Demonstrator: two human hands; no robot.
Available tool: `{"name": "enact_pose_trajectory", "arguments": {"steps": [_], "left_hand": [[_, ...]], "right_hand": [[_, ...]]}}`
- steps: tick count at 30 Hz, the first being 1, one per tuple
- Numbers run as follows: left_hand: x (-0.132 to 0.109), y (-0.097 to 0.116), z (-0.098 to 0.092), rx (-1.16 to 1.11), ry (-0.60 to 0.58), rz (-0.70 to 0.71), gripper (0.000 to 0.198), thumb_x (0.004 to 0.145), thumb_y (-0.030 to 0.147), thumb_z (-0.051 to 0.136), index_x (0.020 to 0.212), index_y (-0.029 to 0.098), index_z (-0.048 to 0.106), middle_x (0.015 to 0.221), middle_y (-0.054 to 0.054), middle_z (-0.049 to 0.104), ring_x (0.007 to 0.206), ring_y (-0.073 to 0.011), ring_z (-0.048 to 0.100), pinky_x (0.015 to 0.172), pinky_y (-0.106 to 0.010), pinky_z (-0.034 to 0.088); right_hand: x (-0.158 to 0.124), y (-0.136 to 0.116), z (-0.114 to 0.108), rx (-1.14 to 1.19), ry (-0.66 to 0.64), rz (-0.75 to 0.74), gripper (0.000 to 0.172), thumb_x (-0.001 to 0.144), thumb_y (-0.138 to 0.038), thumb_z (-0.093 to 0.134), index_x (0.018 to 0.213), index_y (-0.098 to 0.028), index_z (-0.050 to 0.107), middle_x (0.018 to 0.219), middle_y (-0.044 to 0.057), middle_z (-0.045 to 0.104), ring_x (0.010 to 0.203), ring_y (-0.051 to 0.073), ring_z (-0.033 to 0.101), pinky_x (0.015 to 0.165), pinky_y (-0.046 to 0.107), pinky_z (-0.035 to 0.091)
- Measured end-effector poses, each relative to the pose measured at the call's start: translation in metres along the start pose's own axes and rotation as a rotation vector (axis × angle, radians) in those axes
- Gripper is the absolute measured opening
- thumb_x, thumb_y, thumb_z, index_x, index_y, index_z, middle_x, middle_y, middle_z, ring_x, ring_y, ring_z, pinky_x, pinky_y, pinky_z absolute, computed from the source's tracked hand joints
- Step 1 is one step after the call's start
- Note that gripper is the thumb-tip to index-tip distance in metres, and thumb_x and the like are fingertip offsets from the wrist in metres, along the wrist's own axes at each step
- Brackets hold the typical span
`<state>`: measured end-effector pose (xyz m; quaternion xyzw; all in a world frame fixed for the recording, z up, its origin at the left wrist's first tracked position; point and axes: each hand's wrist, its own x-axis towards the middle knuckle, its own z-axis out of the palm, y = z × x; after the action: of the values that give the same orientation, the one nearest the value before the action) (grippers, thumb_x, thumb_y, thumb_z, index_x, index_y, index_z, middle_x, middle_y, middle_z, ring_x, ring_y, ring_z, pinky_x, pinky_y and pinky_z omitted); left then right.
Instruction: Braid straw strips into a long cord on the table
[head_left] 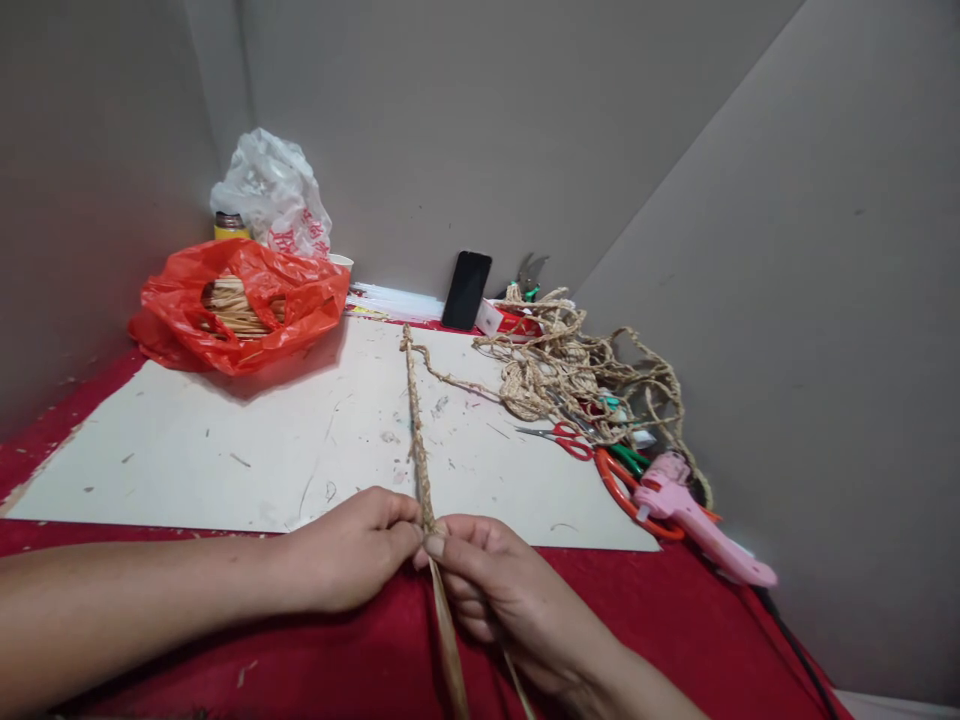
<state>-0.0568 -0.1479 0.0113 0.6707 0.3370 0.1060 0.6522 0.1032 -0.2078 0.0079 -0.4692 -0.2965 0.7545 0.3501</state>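
A braided straw cord [417, 432] runs from the middle of the white board down to my two hands. My left hand [358, 548] pinches the cord's near end from the left side. Pressed up against it, my right hand [501, 578] grips the same end between thumb and fingers. Loose flat straw strands [448, 650] hang from the pinch toward the bottom edge, one of them passing below my right palm. From the cord's far end a thinner length trails right into a heap of braided cord [555, 365]. My fingers partly hide the joint.
The white board [225, 470] lies on a red cloth [697, 630]. A red plastic bag [247, 320] of straw stands left. Right are red-handled scissors [574, 441], a pink glue gun [701, 520] with its cable, and pruning shears [531, 275]. A phone [466, 290] leans on the wall.
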Motion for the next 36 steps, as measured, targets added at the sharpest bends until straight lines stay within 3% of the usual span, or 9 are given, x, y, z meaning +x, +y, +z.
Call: {"name": "enact_pose_trajectory", "arguments": {"steps": [6, 8, 11, 13, 22, 24, 29, 31, 36], "left_hand": [[0.000, 0.002, -0.007, 0.130, -0.023, 0.026, 0.024, 0.080, 0.027, 0.041, 0.075, 0.016, 0.061, 0.072, 0.001, 0.061, 0.070, -0.0127, 0.052, 0.069, -0.023, 0.040], [0.001, 0.003, -0.008, 0.153, -0.032, 0.015, 0.025, 0.080, 0.026, 0.040, 0.076, 0.016, 0.062, 0.074, 0.001, 0.062, 0.071, -0.0130, 0.053, 0.069, -0.023, 0.040], [0.002, 0.003, -0.008, 0.115, -0.049, -0.021, 0.023, 0.079, 0.026, 0.040, 0.074, 0.016, 0.061, 0.073, 0.000, 0.061, 0.070, -0.0128, 0.052, 0.069, -0.023, 0.040], [0.004, 0.003, -0.007, 0.056, -0.057, -0.036, 0.021, 0.079, 0.027, 0.042, 0.072, 0.015, 0.058, 0.071, 0.001, 0.058, 0.069, -0.0121, 0.051, 0.069, -0.023, 0.040], [0.005, -0.003, -0.001, 0.020, 0.016, -0.058, 0.022, 0.077, 0.030, 0.045, 0.059, 0.017, 0.046, 0.054, 0.006, 0.036, 0.053, -0.0083, 0.030, 0.052, -0.021, 0.028], [0.004, -0.004, 0.001, 0.037, 0.031, -0.037, 0.023, 0.077, 0.030, 0.045, 0.059, 0.017, 0.048, 0.054, 0.006, 0.040, 0.054, -0.0088, 0.034, 0.054, -0.021, 0.031], [0.001, -0.005, 0.006, -0.030, 0.001, 0.052, 0.027, 0.080, 0.028, 0.040, 0.061, 0.016, 0.055, 0.064, 0.000, 0.060, 0.063, -0.0116, 0.051, 0.066, -0.023, 0.039], [-0.001, -0.006, 0.008, -0.070, 0.008, 0.037, 0.027, 0.080, 0.028, 0.040, 0.059, 0.016, 0.052, 0.061, 0.001, 0.059, 0.061, -0.0115, 0.051, 0.065, -0.023, 0.039], [-0.001, -0.008, 0.010, -0.042, 0.135, -0.024, 0.026, 0.077, 0.031, 0.046, 0.055, 0.017, 0.046, 0.050, 0.005, 0.040, 0.052, -0.0090, 0.037, 0.052, -0.022, 0.030]], "right_hand": [[0.003, -0.007, -0.013, -0.185, -0.033, -0.018, 0.031, 0.075, -0.044, 0.066, 0.073, -0.013, 0.061, 0.042, -0.012, 0.026, 0.036, 0.003, 0.014, 0.036, 0.019, 0.009], [0.004, -0.007, -0.015, -0.283, -0.035, -0.066, 0.030, 0.076, -0.043, 0.065, 0.073, -0.013, 0.063, 0.047, -0.009, 0.036, 0.041, 0.004, 0.025, 0.040, 0.017, 0.019], [0.003, -0.009, -0.013, -0.463, -0.027, -0.181, 0.026, 0.082, -0.037, 0.059, 0.075, -0.013, 0.065, 0.063, -0.001, 0.055, 0.061, 0.009, 0.047, 0.059, 0.020, 0.037], [0.002, -0.009, -0.010, -0.575, -0.015, -0.241, 0.024, 0.086, -0.033, 0.052, 0.078, -0.014, 0.066, 0.070, 0.001, 0.060, 0.072, 0.014, 0.052, 0.069, 0.023, 0.040], [-0.012, -0.015, -0.006, -1.105, 0.181, -0.293, 0.029, 0.090, -0.033, 0.041, 0.067, -0.018, 0.052, 0.065, 0.001, 0.054, 0.061, 0.013, 0.045, 0.057, 0.023, 0.035], [-0.014, -0.013, -0.004, -1.060, 0.192, -0.269, 0.031, 0.090, -0.035, 0.041, 0.065, -0.018, 0.050, 0.063, 0.001, 0.052, 0.059, 0.013, 0.043, 0.054, 0.022, 0.034], [-0.011, 0.011, 0.010, -0.606, 0.169, -0.148, 0.033, 0.091, -0.040, 0.034, 0.071, -0.019, 0.050, 0.045, -0.007, 0.036, 0.040, 0.008, 0.031, 0.042, 0.019, 0.026], [-0.008, 0.022, 0.015, -0.606, 0.199, -0.145, 0.034, 0.092, -0.040, 0.030, 0.074, -0.019, 0.050, 0.041, -0.008, 0.037, 0.036, 0.008, 0.031, 0.041, 0.019, 0.026], [-0.004, 0.030, 0.019, -1.184, 0.329, -0.413, 0.030, 0.092, -0.028, 0.034, 0.085, -0.014, 0.060, 0.062, 0.006, 0.063, 0.052, 0.013, 0.055, 0.049, 0.022, 0.034]]}}
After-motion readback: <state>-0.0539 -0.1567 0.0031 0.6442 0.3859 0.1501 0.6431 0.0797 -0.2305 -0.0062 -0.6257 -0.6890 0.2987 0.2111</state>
